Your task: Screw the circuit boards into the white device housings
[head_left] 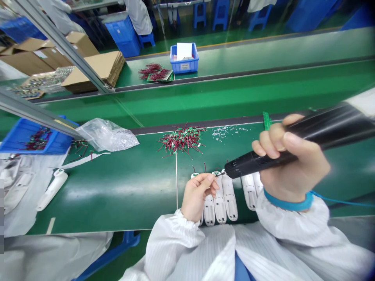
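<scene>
My right hand (290, 164) is wrapped round a black electric screwdriver (249, 164), tilted so its bit points left and down. At the bit's tip, the thumb and fingers of my left hand (200, 191) are pinched together; whatever they hold is too small to make out. Under and beside that hand, several long white plastic housings (220, 205) lie side by side, with small green boards and red wires at their far ends. More white housings (249, 191) lie to the right, partly behind my right hand.
Beyond the housings lie a heap of wired circuit boards (183, 138) and scattered small screws (221, 132). A clear plastic bag (107, 134) and a blue bin (58, 142) are at left. One white housing (52, 189) lies apart. Across the gap stands another blue bin (184, 66).
</scene>
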{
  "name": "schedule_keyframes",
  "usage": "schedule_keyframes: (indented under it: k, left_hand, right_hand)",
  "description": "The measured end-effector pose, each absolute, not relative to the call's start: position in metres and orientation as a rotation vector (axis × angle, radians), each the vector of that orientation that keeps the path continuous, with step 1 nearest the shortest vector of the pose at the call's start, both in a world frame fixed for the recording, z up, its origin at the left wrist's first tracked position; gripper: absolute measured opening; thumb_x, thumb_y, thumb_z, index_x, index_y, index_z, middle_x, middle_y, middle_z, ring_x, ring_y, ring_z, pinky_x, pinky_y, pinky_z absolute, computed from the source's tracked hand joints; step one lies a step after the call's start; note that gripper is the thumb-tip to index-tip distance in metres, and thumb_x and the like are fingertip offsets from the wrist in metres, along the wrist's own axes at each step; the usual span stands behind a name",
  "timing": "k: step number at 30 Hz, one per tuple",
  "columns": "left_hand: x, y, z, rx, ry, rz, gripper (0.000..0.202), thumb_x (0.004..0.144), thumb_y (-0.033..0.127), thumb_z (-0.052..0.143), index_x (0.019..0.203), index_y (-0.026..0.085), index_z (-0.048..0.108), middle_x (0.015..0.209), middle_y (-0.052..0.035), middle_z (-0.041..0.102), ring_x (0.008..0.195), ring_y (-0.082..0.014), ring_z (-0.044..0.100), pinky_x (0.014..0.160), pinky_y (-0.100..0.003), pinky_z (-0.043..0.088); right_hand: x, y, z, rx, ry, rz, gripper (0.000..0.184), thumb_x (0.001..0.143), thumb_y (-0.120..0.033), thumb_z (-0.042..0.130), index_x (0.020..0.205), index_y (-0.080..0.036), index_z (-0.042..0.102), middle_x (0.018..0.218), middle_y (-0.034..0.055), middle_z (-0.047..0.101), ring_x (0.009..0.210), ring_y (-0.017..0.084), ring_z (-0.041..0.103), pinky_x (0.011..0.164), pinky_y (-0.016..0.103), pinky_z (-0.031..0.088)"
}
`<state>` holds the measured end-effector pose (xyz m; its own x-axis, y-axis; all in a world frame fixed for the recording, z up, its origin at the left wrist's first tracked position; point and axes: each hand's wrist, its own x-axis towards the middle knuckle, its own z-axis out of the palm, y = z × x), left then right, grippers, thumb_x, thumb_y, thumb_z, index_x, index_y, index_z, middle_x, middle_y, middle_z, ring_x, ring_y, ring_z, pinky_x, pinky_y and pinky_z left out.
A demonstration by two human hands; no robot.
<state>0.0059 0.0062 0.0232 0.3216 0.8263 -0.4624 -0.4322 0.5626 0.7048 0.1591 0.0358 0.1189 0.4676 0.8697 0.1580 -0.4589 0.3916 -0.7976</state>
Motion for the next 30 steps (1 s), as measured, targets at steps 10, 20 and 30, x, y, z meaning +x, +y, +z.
schedule_keyframes:
  k: [10,20,30]
  left_hand:
    - [0.009,0.006,0.022,0.485,0.949,0.855,0.031,0.068,0.04,0.079,0.072,0.012,0.067,0.058,0.0003,0.061,0.048,-0.0068,0.048,0.047,-0.021,0.039]
    - [0.0,0.002,0.012,0.908,1.218,0.97,0.019,0.08,0.033,0.069,0.086,0.016,0.076,0.074,-0.0046,0.073,0.07,-0.0149,0.061,0.07,-0.028,0.049]
    - [-0.013,-0.016,0.0,0.901,1.284,0.828,0.011,0.071,0.025,0.075,0.067,0.015,0.073,0.066,-0.0035,0.073,0.064,-0.016,0.065,0.065,-0.027,0.051]
  right_hand:
    - [0.156,0.035,0.115,-0.74,-0.652,0.909,0.022,0.06,-0.012,0.062,0.081,-0.019,0.061,0.051,-0.0083,0.045,0.039,0.006,0.037,0.041,0.025,0.033]
    - [0.146,0.034,0.102,-0.735,-0.784,0.919,0.022,0.068,-0.01,0.067,0.087,-0.02,0.062,0.055,-0.0062,0.052,0.042,0.009,0.045,0.043,0.026,0.04]
    - [0.135,0.059,0.058,-0.984,-0.936,0.985,0.025,0.07,-0.021,0.076,0.09,-0.02,0.061,0.059,-0.0071,0.056,0.047,0.01,0.052,0.051,0.028,0.044]
